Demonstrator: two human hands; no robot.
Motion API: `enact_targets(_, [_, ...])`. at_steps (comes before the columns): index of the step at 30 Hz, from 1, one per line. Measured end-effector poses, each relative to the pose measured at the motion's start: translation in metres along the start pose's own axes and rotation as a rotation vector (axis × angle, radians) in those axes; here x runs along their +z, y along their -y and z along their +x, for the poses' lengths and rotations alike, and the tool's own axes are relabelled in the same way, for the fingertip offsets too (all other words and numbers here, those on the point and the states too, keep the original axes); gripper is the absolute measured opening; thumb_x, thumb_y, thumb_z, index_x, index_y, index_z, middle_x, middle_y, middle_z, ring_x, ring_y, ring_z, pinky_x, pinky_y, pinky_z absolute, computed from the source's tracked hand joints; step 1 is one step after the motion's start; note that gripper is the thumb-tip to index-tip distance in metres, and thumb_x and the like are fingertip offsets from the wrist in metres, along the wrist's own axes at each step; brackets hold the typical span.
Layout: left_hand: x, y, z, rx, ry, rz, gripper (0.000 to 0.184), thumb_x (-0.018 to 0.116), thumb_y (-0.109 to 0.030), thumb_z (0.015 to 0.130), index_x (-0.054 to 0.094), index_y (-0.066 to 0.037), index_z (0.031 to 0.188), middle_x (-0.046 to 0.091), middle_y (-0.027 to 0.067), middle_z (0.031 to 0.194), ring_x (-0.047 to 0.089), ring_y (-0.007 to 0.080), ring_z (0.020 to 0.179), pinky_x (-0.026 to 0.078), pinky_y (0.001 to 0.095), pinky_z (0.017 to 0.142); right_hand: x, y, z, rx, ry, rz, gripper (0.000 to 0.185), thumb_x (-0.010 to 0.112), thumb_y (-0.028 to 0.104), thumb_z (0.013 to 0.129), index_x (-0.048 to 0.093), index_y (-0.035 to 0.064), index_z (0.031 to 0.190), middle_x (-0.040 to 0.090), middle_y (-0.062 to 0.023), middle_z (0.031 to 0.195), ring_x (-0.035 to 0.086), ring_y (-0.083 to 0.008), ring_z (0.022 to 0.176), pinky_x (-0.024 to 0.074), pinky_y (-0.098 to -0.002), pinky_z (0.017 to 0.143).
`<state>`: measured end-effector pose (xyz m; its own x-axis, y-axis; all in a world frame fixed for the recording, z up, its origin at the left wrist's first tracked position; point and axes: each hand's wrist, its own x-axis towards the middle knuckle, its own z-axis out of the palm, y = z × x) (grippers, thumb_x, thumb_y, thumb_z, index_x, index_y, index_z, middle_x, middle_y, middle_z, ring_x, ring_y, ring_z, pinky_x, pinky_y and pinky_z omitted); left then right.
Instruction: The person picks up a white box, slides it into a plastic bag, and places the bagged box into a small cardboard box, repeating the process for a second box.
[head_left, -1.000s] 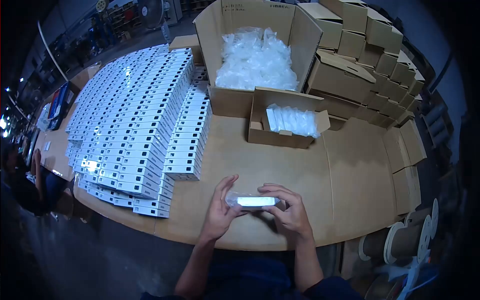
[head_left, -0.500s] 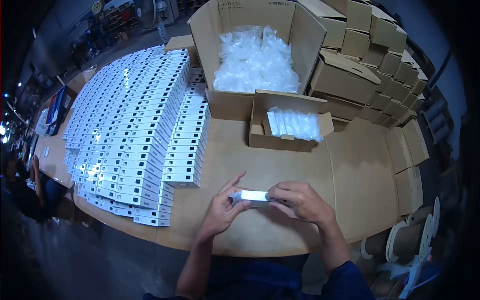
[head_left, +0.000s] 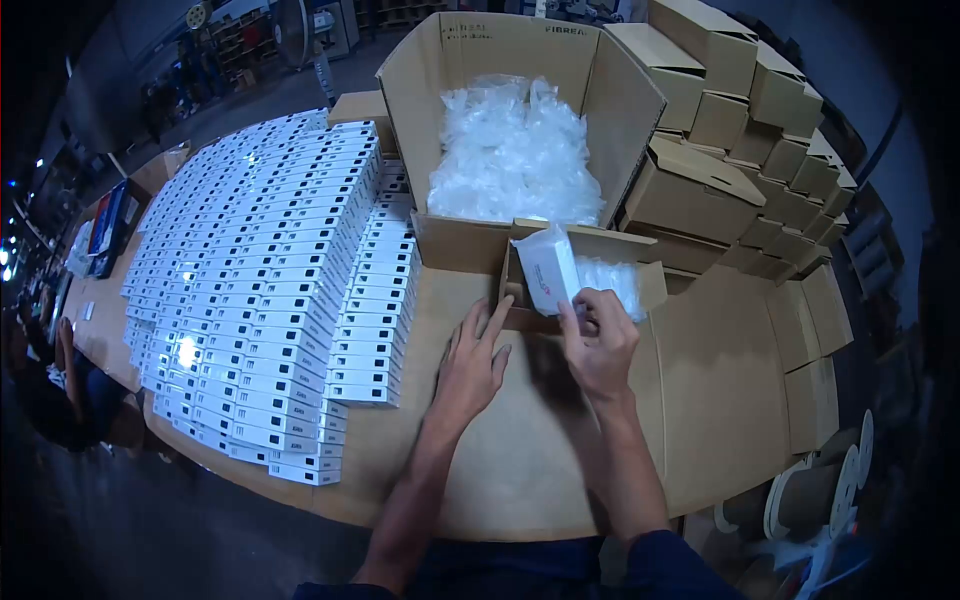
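Note:
A small white box in a clear plastic bag (head_left: pixel 548 272) is pinched at its lower edge by my right hand (head_left: pixel 603 345). It tilts over the left part of an open cardboard carton (head_left: pixel 527 320). Several bagged white boxes (head_left: pixel 612 282) stand in a row in the carton's right part. My left hand (head_left: pixel 468 368) holds nothing, its fingers apart, with the fingertips at the carton's front left corner. Whether they press on the cardboard I cannot tell.
Behind the carton, a large open box (head_left: pixel 625 110) holds a heap of clear plastic bags (head_left: pixel 515 150). Stacks of white boxes (head_left: pixel 260 290) fill the table's left side. Closed cardboard boxes (head_left: pixel 690 190) are piled at the back right. Another person (head_left: pixel 75 385) sits at far left.
Both hands have moved forward from the table's front to the carton. My left hand has let go of the bagged box, and my right hand has carried it over the carton.

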<state>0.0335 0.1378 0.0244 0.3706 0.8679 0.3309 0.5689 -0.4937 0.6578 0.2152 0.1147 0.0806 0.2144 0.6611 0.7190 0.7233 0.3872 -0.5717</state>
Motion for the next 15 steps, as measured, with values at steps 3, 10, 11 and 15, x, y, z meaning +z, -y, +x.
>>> enact_targets(3, [0.004,0.004,0.002,0.034,-0.01,-0.017,0.073,0.068,-0.011,0.093,0.036,-0.015,0.158,0.049,0.0191,0.148,0.054,0.0405,0.126,0.046,0.0485,0.105,0.021,-0.002,-0.006,0.017,-0.036,-0.007,0.02,0.075,-0.003,0.086,0.065,-0.001,0.102,0.061,-0.0128,0.084,0.066,-0.0244,0.066,0.055,-0.0354,0.058])
enact_targets(10, [0.014,0.014,-0.005,0.056,-0.056,0.119,0.082,0.07,-0.012,0.087,0.032,-0.011,0.159,0.055,0.0143,0.143,0.056,0.0357,0.12,0.049,0.0475,0.1,0.046,-0.014,-0.015,0.092,0.054,-0.062,0.018,0.074,0.0,0.088,0.066,-0.0013,0.104,0.063,-0.0152,0.085,0.067,-0.0281,0.065,0.0558,-0.038,0.058])
enact_targets(11, [0.015,0.013,-0.006,0.055,-0.067,0.141,0.082,0.07,-0.011,0.087,0.031,-0.011,0.159,0.056,0.0141,0.142,0.056,0.0351,0.12,0.049,0.0472,0.1,0.045,-0.017,-0.014,0.075,0.064,-0.112,0.014,0.074,0.003,0.088,0.065,-0.0008,0.098,0.063,-0.0161,0.085,0.067,-0.0317,0.065,0.0549,-0.0416,0.057])
enact_targets(15, [0.021,0.01,-0.004,0.028,-0.098,0.184,0.081,0.065,-0.006,0.083,0.035,-0.009,0.158,0.057,0.013,0.139,0.058,0.0327,0.117,0.05,0.0458,0.099,0.047,-0.022,-0.009,0.022,0.09,-0.255,0.013,0.072,0.008,0.089,0.061,0.0013,0.089,0.062,-0.0165,0.087,0.066,-0.039,0.067,0.0534,-0.0478,0.057])
